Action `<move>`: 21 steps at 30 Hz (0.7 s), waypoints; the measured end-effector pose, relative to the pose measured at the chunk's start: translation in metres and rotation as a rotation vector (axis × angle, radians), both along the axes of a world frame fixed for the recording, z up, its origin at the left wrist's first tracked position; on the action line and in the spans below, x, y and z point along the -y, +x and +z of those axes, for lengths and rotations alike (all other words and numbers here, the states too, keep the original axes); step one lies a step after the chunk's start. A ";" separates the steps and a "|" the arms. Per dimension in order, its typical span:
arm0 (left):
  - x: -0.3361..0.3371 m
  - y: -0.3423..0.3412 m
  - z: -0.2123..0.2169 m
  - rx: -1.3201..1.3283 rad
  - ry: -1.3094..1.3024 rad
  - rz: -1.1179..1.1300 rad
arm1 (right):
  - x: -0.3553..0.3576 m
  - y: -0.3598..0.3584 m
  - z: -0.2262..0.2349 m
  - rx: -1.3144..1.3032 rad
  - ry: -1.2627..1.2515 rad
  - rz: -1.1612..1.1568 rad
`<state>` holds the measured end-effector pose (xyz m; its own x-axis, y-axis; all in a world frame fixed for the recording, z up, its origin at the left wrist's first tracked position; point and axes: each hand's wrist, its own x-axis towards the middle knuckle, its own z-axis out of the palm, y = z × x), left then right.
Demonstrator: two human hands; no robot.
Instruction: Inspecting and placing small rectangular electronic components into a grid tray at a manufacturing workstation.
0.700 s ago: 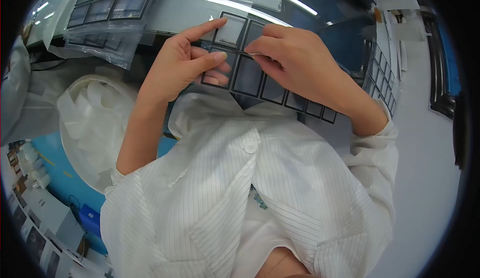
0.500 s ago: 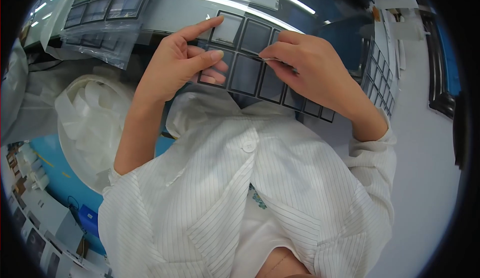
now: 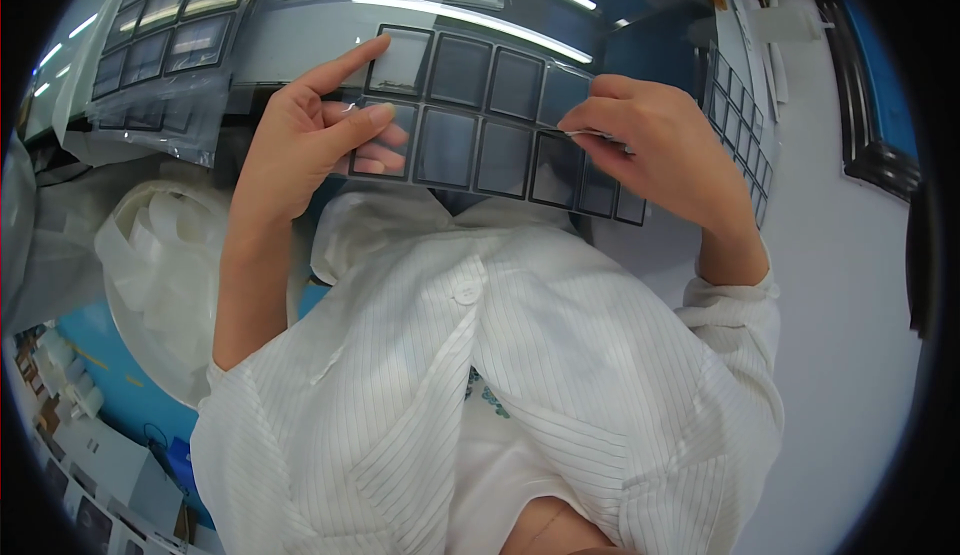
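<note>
A clear sheet with two rows of black-framed rectangles (image 3: 447, 145) lies across my hands at the front edge of the glossy work surface. My left hand (image 3: 275, 160) holds its left end, thumb on top and the lower fingers showing through the film underneath. The index finger of that hand is stretched along the upper left frame. My right hand (image 3: 670, 145) pinches a thin metal tool, probably tweezers (image 3: 590, 134). Its tip points left, at the line between the two rows, and the right part of the sheet is partly covered by that hand.
More framed sheets (image 3: 150, 55) in clear film lie at the far left, above a crinkled plastic bag (image 3: 160, 135). Another dark grid sheet (image 3: 740, 135) is at the right. A white bin with a pale liner (image 3: 165, 245) stands at my left side.
My right hand and the metal tool have moved right along the sheet by about one frame. My left hand keeps its hold on the left end. The whole view has shifted slightly.
</note>
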<state>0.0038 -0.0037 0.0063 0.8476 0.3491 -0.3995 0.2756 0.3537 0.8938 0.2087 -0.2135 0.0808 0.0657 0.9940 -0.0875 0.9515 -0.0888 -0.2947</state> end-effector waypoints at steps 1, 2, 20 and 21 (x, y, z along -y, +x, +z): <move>0.000 0.000 0.000 -0.004 -0.002 0.003 | 0.003 0.002 0.002 0.008 -0.016 0.004; 0.000 0.000 0.000 -0.008 -0.003 0.007 | 0.005 0.004 0.003 0.015 -0.033 0.008; -0.002 0.000 -0.005 0.040 -0.011 -0.004 | 0.017 0.008 0.008 0.053 -0.047 -0.008; -0.002 0.000 -0.006 0.040 -0.011 -0.004 | 0.019 0.009 0.008 0.053 -0.048 -0.008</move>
